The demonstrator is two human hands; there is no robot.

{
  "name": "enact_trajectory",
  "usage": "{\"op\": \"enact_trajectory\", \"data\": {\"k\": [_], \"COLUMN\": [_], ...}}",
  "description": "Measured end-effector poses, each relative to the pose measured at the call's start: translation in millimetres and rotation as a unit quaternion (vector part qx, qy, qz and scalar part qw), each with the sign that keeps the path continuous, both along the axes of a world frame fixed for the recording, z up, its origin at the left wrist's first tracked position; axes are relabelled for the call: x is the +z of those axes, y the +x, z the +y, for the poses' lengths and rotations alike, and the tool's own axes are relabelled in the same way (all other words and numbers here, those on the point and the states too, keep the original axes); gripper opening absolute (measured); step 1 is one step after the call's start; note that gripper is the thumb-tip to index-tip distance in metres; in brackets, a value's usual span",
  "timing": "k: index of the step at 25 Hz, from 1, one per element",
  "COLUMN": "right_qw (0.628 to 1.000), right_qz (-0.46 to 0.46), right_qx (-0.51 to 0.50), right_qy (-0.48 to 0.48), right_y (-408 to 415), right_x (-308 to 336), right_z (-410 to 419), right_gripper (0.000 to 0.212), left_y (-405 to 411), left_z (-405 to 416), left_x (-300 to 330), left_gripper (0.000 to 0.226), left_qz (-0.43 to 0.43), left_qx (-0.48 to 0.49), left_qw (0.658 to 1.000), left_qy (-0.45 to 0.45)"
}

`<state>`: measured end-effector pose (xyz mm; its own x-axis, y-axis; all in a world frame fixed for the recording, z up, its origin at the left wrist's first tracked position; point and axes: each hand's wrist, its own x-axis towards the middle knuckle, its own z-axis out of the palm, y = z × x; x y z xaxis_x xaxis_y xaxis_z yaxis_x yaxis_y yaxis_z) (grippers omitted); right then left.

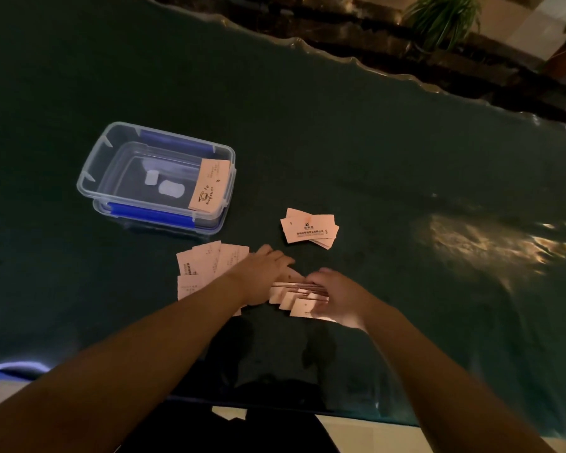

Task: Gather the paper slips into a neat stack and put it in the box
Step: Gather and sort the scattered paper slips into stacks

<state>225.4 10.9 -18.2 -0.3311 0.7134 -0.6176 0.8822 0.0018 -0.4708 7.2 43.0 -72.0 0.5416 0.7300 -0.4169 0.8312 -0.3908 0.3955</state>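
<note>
while both hands press down on the dark table (373, 152), the left hand (265, 273) lies flat and spread over a fan of paper slips (206, 263), and the right hand (337, 295) curls around a loose bunch of slips (294, 295), fingers partly closed on it. another small pile (309, 227) sits apart, farther out. one slip (208, 186) leans inside the clear box (111, 158) at left.

Pink paper slips (308, 227) lie scattered on the table beside the clear box (157, 178), one leaning inside
</note>
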Motion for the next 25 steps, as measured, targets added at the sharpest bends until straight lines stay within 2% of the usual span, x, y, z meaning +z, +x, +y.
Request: {"op": "enact_trajectory", "data": {"k": [4,7,9,13,16,17,19,21,23,25], "right_qw": [0.996,0.991,0.992,0.994,0.988,0.986,0.977,0.943,0.875,0.808], "right_qz": [-0.065,-0.103,-0.109,-0.097,-0.086,-0.076,-0.020,0.084,0.191,0.268], "right_qx": [0.069,0.082,0.060,-0.029,-0.086,-0.106,-0.168,-0.272,-0.381,-0.445], "right_qy": [0.006,0.018,0.022,-0.037,-0.090,-0.102,-0.129,-0.171,-0.228,-0.276], "right_y": [-11,-22,-30,-39,-38,-36,-32,-30,-34,-48], "right_x": [-3,-8,-10,-14,-12,-10,-8,-8,-11,-13], "right_z": [11,7,6,9,12,12,14,13,11,10], "right_gripper": [0.060,0.061,0.070,0.096,0.111,0.107,0.074,0.052,0.058,0.065], "left_y": [-4,-14,-27,-76,-105,-109,-109,-102,-93,-85], "left_z": [-6,-15,-23,-42,-56,-60,-67,-73,-78,-81], "left_x": [1,7,11,15,13,13,12,13,14,16], "left_gripper": [0.077,0.067,0.059,0.055,0.052,0.051,0.052,0.053,0.051,0.050], "left_qz": [-0.058,-0.094,-0.104,-0.040,-0.054,-0.058,-0.034,-0.006,0.008,-0.009], "left_qx": [0.043,0.082,0.144,0.346,0.454,0.465,0.433,0.382,0.347,0.360], "left_qw": [0.996,0.992,0.984,0.935,0.889,0.883,0.901,0.924,0.938,0.933], "left_qy": [-0.047,-0.029,0.010,0.069,0.037,0.024,0.011,0.015,0.017,-0.015]}}
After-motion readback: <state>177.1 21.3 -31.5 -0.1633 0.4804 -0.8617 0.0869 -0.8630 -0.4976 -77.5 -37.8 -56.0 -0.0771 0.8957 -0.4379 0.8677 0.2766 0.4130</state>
